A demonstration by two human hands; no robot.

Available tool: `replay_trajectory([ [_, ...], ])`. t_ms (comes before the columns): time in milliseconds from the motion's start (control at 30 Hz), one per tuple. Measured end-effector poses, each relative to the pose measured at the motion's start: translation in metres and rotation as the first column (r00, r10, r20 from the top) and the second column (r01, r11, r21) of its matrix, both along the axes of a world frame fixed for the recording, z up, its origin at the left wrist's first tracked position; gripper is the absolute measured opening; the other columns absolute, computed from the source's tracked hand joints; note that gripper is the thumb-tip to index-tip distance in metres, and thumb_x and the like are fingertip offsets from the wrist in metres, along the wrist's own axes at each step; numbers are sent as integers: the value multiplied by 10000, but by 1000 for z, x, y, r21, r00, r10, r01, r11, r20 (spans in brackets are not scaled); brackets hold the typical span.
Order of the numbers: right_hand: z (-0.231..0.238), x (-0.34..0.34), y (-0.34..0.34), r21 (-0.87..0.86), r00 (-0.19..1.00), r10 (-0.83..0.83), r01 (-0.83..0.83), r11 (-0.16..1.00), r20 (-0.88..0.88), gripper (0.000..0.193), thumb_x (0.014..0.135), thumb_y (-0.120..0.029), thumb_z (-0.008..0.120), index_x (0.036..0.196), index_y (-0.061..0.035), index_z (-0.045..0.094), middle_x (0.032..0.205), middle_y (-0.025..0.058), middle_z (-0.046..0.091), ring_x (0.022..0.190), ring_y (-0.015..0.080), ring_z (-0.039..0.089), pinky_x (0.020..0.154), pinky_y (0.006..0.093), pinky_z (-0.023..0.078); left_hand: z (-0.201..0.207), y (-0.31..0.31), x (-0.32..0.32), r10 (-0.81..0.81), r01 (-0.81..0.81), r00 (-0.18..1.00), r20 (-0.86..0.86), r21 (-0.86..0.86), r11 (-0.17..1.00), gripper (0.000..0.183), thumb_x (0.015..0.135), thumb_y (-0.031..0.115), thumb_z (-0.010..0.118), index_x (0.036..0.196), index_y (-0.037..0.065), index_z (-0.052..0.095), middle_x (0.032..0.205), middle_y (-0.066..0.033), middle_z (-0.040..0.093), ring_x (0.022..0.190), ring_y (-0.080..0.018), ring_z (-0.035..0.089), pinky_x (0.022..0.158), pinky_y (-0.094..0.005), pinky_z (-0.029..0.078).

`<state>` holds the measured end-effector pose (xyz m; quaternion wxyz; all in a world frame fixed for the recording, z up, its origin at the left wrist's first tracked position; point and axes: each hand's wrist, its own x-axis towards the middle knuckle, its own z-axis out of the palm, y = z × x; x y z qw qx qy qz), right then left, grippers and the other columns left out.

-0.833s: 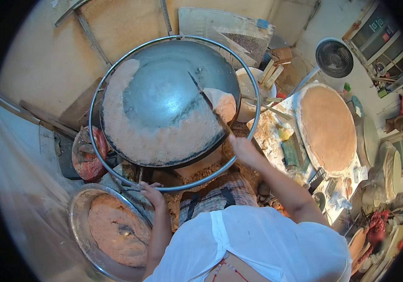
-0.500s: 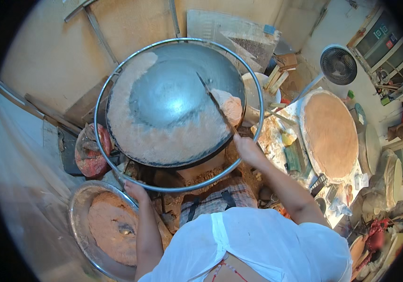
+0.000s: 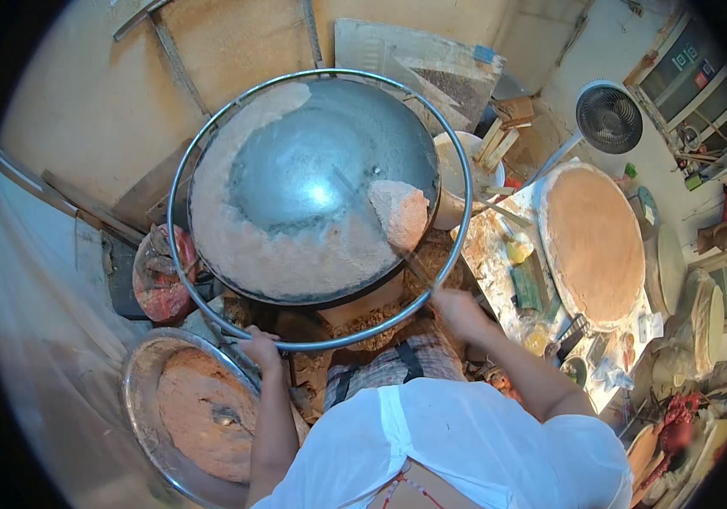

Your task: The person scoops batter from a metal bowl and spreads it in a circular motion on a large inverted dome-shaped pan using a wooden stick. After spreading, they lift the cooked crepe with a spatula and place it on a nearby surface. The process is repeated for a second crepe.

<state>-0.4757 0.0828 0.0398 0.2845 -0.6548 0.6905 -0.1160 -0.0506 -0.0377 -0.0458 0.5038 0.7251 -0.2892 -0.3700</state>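
A round, dark metal griddle (image 3: 295,182) with a domed middle lies in front of me, a pale pinkish paste (image 3: 270,263) coating its left and near parts. On its right side rests a lump of dough (image 3: 399,214). A tubular metal ring (image 3: 338,345) runs around the griddle. My left hand (image 3: 260,347) is closed on the ring's near-left part. Just outside the near-right part of the ring, my right hand (image 3: 460,315) is closed around a long, thin scraper (image 3: 417,268). Motion smears the scraper, and its tip is hard to make out near the dough.
At the lower left stands a metal basin (image 3: 138,407) of pinkish dough with a small spoon-like piece in it. A red bag (image 3: 159,276) lies beyond it. To the right are a bucket (image 3: 448,170), a cluttered table (image 3: 486,242), a large round board (image 3: 594,242) and a fan (image 3: 609,117).
My right hand has drawn back toward me with the scraper. The dough lump has shifted nearer, and the coating's far end has moved right. My left hand has slid slightly right along the ring.
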Motion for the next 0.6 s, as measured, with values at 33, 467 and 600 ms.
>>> replay_trajectory([
  [33,21,-11,-23,141,994,-106,102,985,20,449,1006,-341,305,1063,46,525,884,272,625,765,455,609,672,518,496,3,0,2,26,-26,999,26,10,1000,495,1003,359,418,1170,-105,379,573,-117,526,467,-224,532,492,-354,479],
  [467,39,-2,-65,116,963,-245,232,966,109,653,1017,-452,223,720,50,514,666,250,549,669,425,563,726,498,466,56,45,-56,24,-33,997,-78,-118,992,511,998,420,399,1103,-73,485,716,-126,572,565,-199,543,514,-333,481],
  [600,23,30,1,68,983,-104,94,993,150,655,1008,-450,250,824,79,589,832,329,602,803,488,594,738,516,479,42,24,-48,-7,6,998,-65,-19,1000,439,980,304,473,1134,-102,403,649,-124,527,530,-191,542,477,-338,469],
])
